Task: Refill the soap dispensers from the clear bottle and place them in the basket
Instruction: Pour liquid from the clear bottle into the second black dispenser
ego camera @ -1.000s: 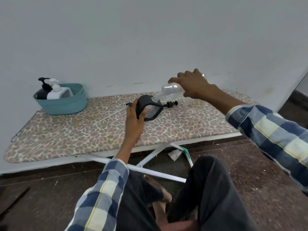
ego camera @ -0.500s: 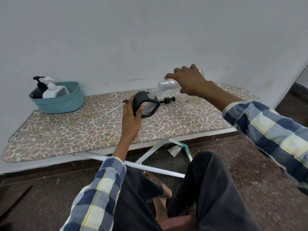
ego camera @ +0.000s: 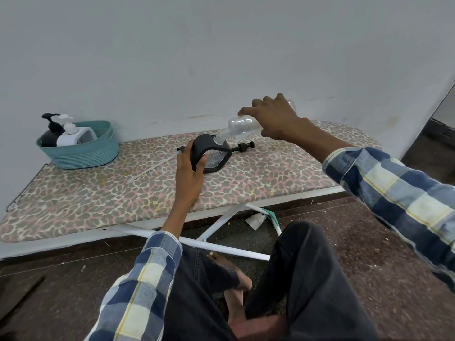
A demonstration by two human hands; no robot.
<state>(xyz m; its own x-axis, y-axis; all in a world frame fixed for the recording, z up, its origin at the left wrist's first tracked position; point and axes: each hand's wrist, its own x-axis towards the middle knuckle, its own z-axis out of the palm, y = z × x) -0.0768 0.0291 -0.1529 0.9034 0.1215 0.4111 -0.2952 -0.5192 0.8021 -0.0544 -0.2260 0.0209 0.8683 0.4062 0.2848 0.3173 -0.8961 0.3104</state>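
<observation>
A black soap dispenser (ego camera: 214, 153) with a clear label stands on the leopard-print ironing board (ego camera: 86, 193), its top uncapped. My left hand (ego camera: 189, 168) grips its left side. My right hand (ego camera: 273, 119) holds the clear bottle (ego camera: 240, 127) tilted down, its neck at the dispenser's opening. A black pump head (ego camera: 243, 146) lies on the board just behind the dispenser, and its long white tube (ego camera: 150, 169) lies to the left. A teal basket (ego camera: 83, 148) at the far left holds a black dispenser (ego camera: 50, 134) and a white dispenser (ego camera: 73, 136).
The board sits low against a white wall (ego camera: 221, 57). White metal legs (ego camera: 221, 220) and a scrap of paper (ego camera: 256, 220) lie under its front edge. My crossed legs (ego camera: 295, 279) rest on the dark floor in front.
The clear bottle's neck has come down to the dispenser's opening, tilted steeper. My left hand has stayed on the dispenser. The view shifted slightly.
</observation>
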